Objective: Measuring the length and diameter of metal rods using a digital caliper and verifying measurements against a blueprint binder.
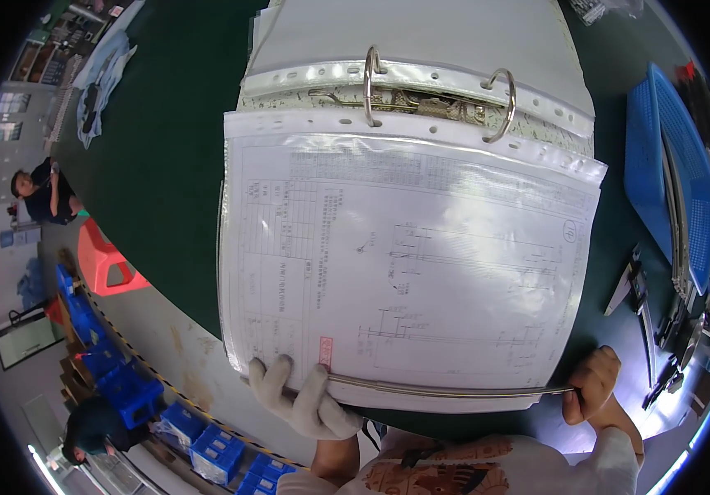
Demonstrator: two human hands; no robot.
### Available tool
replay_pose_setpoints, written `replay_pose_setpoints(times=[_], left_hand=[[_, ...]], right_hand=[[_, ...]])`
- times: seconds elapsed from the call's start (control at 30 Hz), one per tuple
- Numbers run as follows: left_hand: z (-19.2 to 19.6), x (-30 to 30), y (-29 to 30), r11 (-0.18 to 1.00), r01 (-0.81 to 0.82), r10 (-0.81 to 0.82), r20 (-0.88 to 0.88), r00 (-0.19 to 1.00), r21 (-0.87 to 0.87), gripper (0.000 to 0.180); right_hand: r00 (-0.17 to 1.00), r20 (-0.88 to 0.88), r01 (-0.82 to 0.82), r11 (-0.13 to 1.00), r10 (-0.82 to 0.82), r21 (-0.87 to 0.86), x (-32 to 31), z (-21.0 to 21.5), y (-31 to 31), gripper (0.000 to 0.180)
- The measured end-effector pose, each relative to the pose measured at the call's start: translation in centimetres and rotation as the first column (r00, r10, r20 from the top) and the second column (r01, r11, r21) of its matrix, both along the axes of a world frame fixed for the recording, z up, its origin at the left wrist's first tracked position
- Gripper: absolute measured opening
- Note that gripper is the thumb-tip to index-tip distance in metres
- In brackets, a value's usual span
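A ring binder lies spread on the green table, with a technical drawing sheet point(454, 289) in a clear sleeve facing me. Across the lower part of that sheet runs a thin metal rod point(445, 389). My left hand point(305, 400), in a white glove, holds the rod's left end, its fingertips over the sheet's lower left edge. The right hand point(594, 384) is bare and closed around the rod's right end, just past the sheet's corner. Two metal binder rings point(369, 87) stand up at the top of the sleeve.
A blue plastic basket point(648, 157) with long metal strips stands at the right, and calipers point(637, 285) lie nearer me. Plastic-wrapped items point(103, 91) rest on the table's far left. Beyond are a red stool point(107, 260), blue bins point(214, 454) and two people.
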State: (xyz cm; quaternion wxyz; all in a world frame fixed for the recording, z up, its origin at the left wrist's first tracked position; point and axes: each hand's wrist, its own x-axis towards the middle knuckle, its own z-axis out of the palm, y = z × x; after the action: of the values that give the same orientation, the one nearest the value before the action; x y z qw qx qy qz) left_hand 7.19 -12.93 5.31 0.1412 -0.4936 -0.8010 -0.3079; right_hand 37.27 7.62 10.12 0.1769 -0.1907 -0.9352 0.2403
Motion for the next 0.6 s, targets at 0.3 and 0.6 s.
replay_pose_setpoints(times=[0.3,0.6], left_hand=[[0.3,0.4,0.5,1.0,0.0,-0.001,-0.132,0.991,-0.004,0.016],[1.7,1.6,2.1,1.0,0.027,-0.028,-0.074,0.997,-0.005,0.014]], right_hand=[[1.0,-0.003,-0.006,1.0,0.006,-0.02,-0.1,-0.1,0.0,0.015],[1.0,-0.002,0.006,1.0,-0.006,0.011,-0.5,0.0,0.1,0.015]])
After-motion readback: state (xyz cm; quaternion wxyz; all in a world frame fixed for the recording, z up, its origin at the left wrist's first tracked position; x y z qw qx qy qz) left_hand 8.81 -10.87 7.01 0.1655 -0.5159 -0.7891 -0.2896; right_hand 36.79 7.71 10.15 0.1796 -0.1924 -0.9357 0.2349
